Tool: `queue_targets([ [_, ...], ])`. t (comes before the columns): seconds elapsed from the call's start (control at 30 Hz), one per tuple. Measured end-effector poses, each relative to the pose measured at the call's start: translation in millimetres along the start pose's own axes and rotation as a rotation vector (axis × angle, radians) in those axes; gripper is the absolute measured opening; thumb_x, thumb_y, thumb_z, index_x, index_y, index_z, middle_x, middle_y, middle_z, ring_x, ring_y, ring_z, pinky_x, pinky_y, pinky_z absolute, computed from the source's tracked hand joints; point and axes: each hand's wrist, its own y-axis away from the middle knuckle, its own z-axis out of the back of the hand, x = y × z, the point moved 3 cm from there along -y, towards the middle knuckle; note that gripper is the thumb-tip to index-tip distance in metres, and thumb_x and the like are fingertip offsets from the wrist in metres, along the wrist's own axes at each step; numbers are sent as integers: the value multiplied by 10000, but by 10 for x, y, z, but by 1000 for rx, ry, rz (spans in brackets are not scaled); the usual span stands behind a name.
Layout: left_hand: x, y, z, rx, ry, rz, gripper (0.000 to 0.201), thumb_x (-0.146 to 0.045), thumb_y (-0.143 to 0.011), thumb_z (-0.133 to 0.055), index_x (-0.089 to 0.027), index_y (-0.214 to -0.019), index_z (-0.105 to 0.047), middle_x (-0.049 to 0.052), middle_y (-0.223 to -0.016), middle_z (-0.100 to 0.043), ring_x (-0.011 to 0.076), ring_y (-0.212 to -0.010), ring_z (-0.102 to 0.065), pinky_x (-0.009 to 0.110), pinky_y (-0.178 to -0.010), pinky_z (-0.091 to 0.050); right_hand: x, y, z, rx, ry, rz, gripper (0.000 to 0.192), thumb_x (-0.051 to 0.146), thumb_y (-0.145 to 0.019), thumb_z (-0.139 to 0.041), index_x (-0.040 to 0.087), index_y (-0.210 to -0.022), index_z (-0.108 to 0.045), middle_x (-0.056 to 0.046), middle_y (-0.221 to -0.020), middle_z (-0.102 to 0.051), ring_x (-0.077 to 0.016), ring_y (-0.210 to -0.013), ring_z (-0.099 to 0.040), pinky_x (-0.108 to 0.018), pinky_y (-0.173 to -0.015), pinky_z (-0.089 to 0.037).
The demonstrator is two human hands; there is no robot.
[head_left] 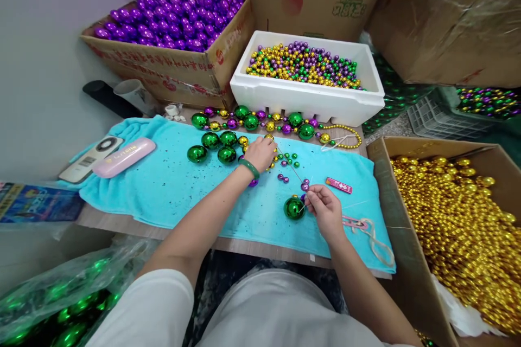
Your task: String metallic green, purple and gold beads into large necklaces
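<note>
My left hand (pixel 260 155), with a green bangle at its wrist, is closed, its fingertips at a gold bead (pixel 268 137) on the blue towel (pixel 163 190). From those fingertips a straight thin line, thread or needle (pixel 290 162), runs to my right hand (pixel 324 209). My right hand pinches this strand near two purple beads (pixel 305 185). A large green ball (pixel 293 208) lies beside the right fingertips. Between the hands are small green beads (pixel 288 157) and loose purple beads (pixel 283 178). Large green balls (pixel 227 155) sit left of my left hand, which partly hides gold and purple beads.
A finished-looking bead strand (pixel 277 126) lies along the towel's back edge, before a white foam box (pixel 305 98) of mixed beads. Cartons hold purple balls (pixel 175 16) and gold beads (pixel 459 227). A pink case (pixel 124 158), red packet (pixel 339 185) and pink-handled scissors (pixel 355 222) lie on the towel.
</note>
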Motion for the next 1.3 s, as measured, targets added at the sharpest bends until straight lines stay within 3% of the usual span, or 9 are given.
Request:
queue_targets([
  [0.17, -71, -66, -121, 51, -32, 66, 162, -188, -776, -620, -147, -922, -676, 175, -1018, -590, 341, -1086, -474, 444, -886, -372, -28, 5, 32, -19, -38, -20, 276, 433, -697, -665, 181, -772, -581, 18, -546, -552, -86, -461, -443, -206, -425, -363],
  [0.3, -54, -27, -32, 3, 91, 161, 232, -144, -742, -619, -145, -966, -682, 164, -1020, -595, 335, -1028, -540, 444, -879, -400, -45, 16, 43, -21, -44, -26, 262, 426, -703, -661, 182, -763, -584, 17, -551, -551, -88, -462, -446, -206, -423, -360],
  [0.37, -16, 48, 86, -99, 338, 233, 239, -181, -729, -639, -177, -962, -691, 121, -1000, -611, 287, -969, -576, 405, -860, -434, -40, 24, 54, -24, -42, -20, 261, 427, -705, -661, 184, -765, -588, 17, -548, -550, -90, -459, -445, -207, -419, -357],
  [0.43, 31, 175, 197, -160, 773, 336, 252, -239, -728, -646, -196, -974, -688, 73, -934, -635, 223, -859, -608, 347, -776, -481, -32, 35, 66, -27, -36, -10, 259, 425, -703, -662, 181, -759, -595, 19, -531, -542, -91, -450, -439, -210, -418, -353],
  [0.53, 42, 409, 315, -101, 1410, 456, 336, -264, -732, -643, -182, -1058, -651, 43, -860, -659, 157, -715, -631, 270, -629, -499, -21, 58, 68, -10, -8, 2, 247, 413, -703, -663, 174, -737, -608, 21, -504, -527, -92, -442, -428, -217, -419, -342],
  [0.63, 46, 608, 424, -97, 1673, 502, 342, -220, -724, -653, -153, -1058, -637, 51, -851, -673, 145, -707, -653, 239, -605, -509, -20, 86, 43, 17, 8, 14, 230, 397, -702, -662, 172, -717, -617, 20, -500, -518, -95, -447, -429, -222, -422, -336],
  [0.87, 126, 788, 544, -279, 1755, 549, 254, -211, -741, -653, -161, -987, -614, 41, -872, -675, 125, -695, -657, 229, -634, -522, -24, 145, -50, 68, 36, 37, 183, 356, -698, -652, 174, -703, -628, 19, -507, -520, -107, -469, -452, -231, -433, -335],
  [1.13, 87, 847, 607, -306, 1724, 518, 310, -215, -682, -713, -169, -964, -593, 29, -865, -661, 135, -717, -654, 238, -640, -502, 7, 184, -86, 73, 49, 59, 187, 359, -703, -643, 173, -703, -624, 22, -500, -516, -103, -456, -438, -231, -433, -339],
  [1.3, 36, 881, 598, -441, 1578, 445, 374, -209, -624, -768, -179, -956, -598, 14, -949, -611, 104, -754, -597, 223, -633, -489, 2, 210, -74, 39, 91, 108, 200, 363, -717, -638, 164, -731, -636, 13, -527, -544, -107, -482, -469, -230, -461, -364],
])
